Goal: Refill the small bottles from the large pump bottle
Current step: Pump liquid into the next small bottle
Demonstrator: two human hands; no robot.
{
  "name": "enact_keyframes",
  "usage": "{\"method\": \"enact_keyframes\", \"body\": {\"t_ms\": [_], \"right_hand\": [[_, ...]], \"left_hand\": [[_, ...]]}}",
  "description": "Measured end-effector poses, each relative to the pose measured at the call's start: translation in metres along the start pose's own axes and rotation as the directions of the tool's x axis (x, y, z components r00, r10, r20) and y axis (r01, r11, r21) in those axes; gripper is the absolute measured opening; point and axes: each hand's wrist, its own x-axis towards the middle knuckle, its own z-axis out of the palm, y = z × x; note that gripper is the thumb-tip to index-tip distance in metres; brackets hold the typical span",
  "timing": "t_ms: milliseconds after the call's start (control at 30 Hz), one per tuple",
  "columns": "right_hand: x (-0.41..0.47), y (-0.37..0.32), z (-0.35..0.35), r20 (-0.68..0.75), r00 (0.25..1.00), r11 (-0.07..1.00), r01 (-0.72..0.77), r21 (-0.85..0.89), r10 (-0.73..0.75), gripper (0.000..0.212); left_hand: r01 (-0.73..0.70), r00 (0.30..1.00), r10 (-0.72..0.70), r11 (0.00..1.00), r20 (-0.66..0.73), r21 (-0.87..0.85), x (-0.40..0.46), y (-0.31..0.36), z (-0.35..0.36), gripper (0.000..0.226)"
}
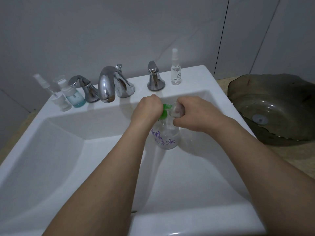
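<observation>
A single head-worn view, wide-angle, looks forward and steeply down from above the near rim of the white sink (51,130); it faces the grey wall behind the chrome spout (106,84), which sits left of centre in the upper middle of the frame; both forearms enter from the bottom edge and run up to the hands, close under the camera and just right of the spout; the frame reaches left of the spout to the sink's back ledge, and far right of it to a dark glass basin (272,106); straight edges bow toward the borders.
</observation>
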Motion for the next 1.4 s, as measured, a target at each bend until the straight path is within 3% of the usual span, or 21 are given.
{"method": "enact_keyframes", "body": {"t_ms": [167,300,433,733,833,967,1133,1267,1333,1400], "right_hand": [[-0.001,-0.001,-0.001,-0.032,0.999,1.0,0.015,-0.002,-0.015,0.028],[-0.001,-0.003,-0.003,-0.081,0.997,1.0,0.021,0.002,-0.021,0.028],[-0.001,-0.004,-0.004,-0.096,0.995,1.0,0.03,0.004,-0.029,0.025],[0.0,-0.003,-0.003,-0.098,0.995,0.999,0.029,0.013,-0.028,0.026],[0.0,-0.003,-0.003,-0.1,0.995,0.999,0.029,0.016,-0.028,0.026],[0.0,-0.001,-0.002,-0.092,0.995,0.999,0.034,-0.008,-0.034,0.026],[0.0,0.002,0.001,-0.016,1.0,1.0,0.015,-0.018,-0.015,0.027],[0.001,0.001,0.001,0.001,1.0,1.0,0.015,-0.015,-0.015,0.027],[0.002,0.001,0.0,-0.001,1.0,1.0,0.017,-0.013,-0.017,0.027],[0.002,0.001,-0.001,-0.011,1.0,1.0,0.019,-0.005,-0.019,0.027]], "left_hand": [[0.109,0.994,-0.101,0.975,0.051,-0.196,-0.004,0.003,-0.004,0.035],[0.287,0.955,-0.236,0.886,0.178,-0.364,-0.009,0.007,-0.01,0.07],[0.339,0.93,-0.249,0.865,0.271,-0.369,-0.012,0.007,-0.015,0.08],[0.348,0.916,-0.225,0.858,0.333,-0.378,-0.012,0.005,-0.018,0.089],[0.328,0.928,-0.227,0.873,0.295,-0.36,-0.011,0.005,-0.017,0.08],[0.264,0.96,-0.22,0.919,0.174,-0.293,-0.01,0.006,-0.014,0.036],[0.111,0.993,-0.107,0.986,0.038,-0.121,-0.006,0.002,-0.002,0.028],[0.003,1.0,-0.005,0.995,0.022,0.102,-0.004,-0.001,-0.001,0.033],[0.003,1.0,-0.004,0.995,0.01,0.104,-0.005,-0.001,-0.002,0.033],[0.025,1.0,-0.025,1.0,-0.006,-0.002,-0.005,-0.001,-0.002,0.028]]}}
